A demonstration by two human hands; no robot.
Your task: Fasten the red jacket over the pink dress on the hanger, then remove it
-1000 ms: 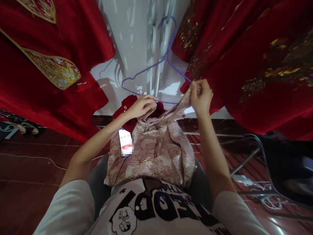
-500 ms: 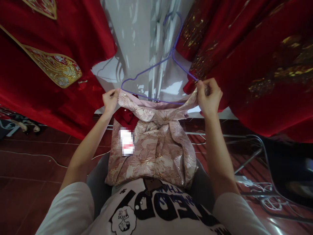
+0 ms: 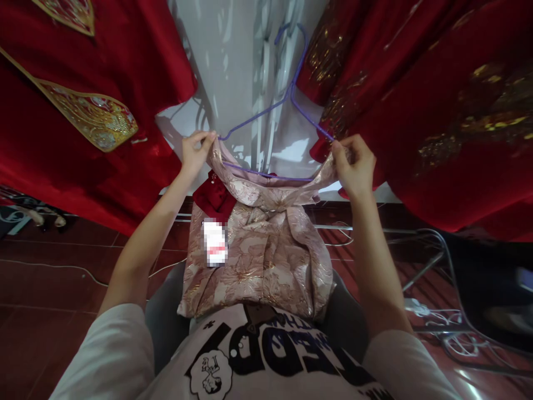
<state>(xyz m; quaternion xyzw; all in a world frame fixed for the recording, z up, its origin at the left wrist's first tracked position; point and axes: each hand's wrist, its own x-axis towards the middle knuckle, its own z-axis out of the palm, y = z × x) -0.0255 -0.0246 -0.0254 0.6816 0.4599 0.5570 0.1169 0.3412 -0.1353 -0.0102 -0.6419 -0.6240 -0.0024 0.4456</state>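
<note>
A pink and gold brocade dress (image 3: 254, 261) lies folded over my lap, its neckline lifted by both hands. My left hand (image 3: 197, 150) pinches the left shoulder strap at the left end of a purple hanger (image 3: 260, 115). Opposite it, my right hand (image 3: 356, 164) grips the right strap, close to the hanger's right arm. The hanger's lower bar runs across the inside of the neckline, and its hook points up and away from me. On the dress's left side sit a dark red fabric piece (image 3: 214, 195) and a white tag (image 3: 215, 243), which is blurred out.
Red garments with gold embroidery hang at the left (image 3: 137, 66) and right (image 3: 416, 116). A black chair with a metal frame (image 3: 449, 266) stands at the right, above white cables (image 3: 462, 341). Another thin cable (image 3: 83, 270) crosses the tiled floor at the left.
My left hand has moved up and to the right, bringing the left strap over the hanger's left end. The right hand has barely moved.
</note>
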